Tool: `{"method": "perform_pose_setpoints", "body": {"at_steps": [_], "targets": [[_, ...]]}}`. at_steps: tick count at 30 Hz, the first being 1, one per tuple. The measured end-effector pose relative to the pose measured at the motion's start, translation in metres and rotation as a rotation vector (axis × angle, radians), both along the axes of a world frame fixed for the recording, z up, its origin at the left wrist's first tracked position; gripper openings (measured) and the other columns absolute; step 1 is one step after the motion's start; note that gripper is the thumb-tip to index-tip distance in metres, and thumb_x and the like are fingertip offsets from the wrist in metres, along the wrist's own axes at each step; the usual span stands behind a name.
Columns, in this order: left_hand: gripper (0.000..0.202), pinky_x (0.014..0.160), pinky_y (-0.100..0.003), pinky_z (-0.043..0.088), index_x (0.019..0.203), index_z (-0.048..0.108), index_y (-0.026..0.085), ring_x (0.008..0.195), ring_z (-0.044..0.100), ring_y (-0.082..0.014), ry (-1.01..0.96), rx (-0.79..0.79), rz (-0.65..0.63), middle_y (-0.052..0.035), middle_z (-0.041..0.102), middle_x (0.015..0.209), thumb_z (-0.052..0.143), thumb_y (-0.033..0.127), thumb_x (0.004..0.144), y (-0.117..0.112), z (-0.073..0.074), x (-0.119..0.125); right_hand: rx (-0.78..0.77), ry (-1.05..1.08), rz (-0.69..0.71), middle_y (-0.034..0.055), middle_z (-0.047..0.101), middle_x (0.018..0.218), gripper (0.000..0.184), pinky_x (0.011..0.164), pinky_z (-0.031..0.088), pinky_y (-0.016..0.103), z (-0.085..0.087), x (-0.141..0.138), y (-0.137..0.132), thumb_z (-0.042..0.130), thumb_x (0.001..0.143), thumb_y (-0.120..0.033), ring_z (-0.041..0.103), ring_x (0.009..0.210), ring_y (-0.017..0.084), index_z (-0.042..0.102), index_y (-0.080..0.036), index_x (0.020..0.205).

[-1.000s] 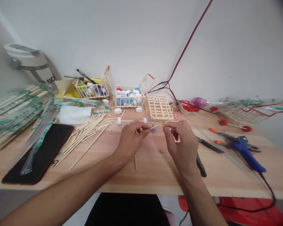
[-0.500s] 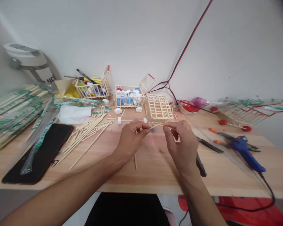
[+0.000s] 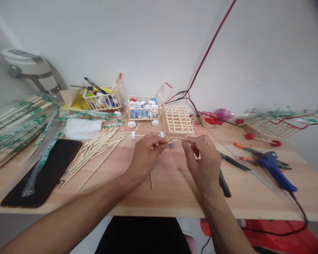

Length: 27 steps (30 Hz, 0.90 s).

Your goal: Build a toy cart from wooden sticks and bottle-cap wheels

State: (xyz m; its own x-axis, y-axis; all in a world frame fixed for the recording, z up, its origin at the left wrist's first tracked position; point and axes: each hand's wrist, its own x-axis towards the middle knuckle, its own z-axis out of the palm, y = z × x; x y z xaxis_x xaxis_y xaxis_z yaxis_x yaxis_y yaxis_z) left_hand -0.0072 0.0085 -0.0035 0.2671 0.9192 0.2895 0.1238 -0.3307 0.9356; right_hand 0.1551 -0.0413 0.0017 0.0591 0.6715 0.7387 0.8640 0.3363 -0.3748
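Observation:
My left hand (image 3: pixel 147 154) pinches a thin wooden stick (image 3: pixel 172 142) between thumb and fingers. A thin stick is also pinched by my right hand (image 3: pixel 202 153); the two fingertips almost meet, and I cannot tell whether it is one stick or two ends touching. Just behind them stands a wooden-stick basket (image 3: pixel 178 121) with a grid of slats. A stick axle (image 3: pixel 147 135) with white bottle-cap wheels lies behind my left hand. Below the fingers, a short stick (image 3: pixel 151 181) rests on the table. A black-handled tool (image 3: pixel 224 183) is partly hidden by my right hand.
Loose sticks (image 3: pixel 95 151) and a black phone (image 3: pixel 42 173) lie left, beside bagged sticks (image 3: pixel 18 127). Behind are a cart of bottle caps (image 3: pixel 144 108) and another cart (image 3: pixel 103 98). A blue glue gun (image 3: pixel 277 171), pliers (image 3: pixel 250 151) and a red-wheeled cart (image 3: pixel 270 128) are right.
The view has shifted very slightly. Both hands keep their pinch on the thin stick, nearly in the same place.

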Motion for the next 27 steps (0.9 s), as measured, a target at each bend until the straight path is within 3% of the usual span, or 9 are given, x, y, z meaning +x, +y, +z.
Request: {"method": "perform_pose_setpoints", "body": {"at_steps": [20,27], "targets": [[0.011,0.066,-0.024,0.038,0.08,0.074,0.018,0.07,0.053,-0.0113,0.008,0.062,-0.015,0.0008,0.06,0.072,0.065,0.011,0.08,0.0018,-0.0064,-0.0002,0.008,-0.018,0.0,-0.0019,0.051,0.072,0.008,0.058,0.038,0.024,-0.0055,-0.0027,0.0013,0.057,0.09,-0.022,0.047,0.06,0.011,0.064,-0.021,0.09],[0.012,0.064,-0.024,0.038,0.078,0.074,0.016,0.069,0.053,-0.0113,0.022,0.03,0.007,0.0003,0.061,0.072,0.066,0.008,0.078,0.0014,-0.0027,0.0006,0.004,-0.04,-0.008,-0.0014,0.052,0.073,0.007,0.057,0.037,0.024,-0.0056,-0.0033,0.0013,0.058,0.09,-0.021,0.046,0.06,0.01,0.064,-0.02,0.089]]}}
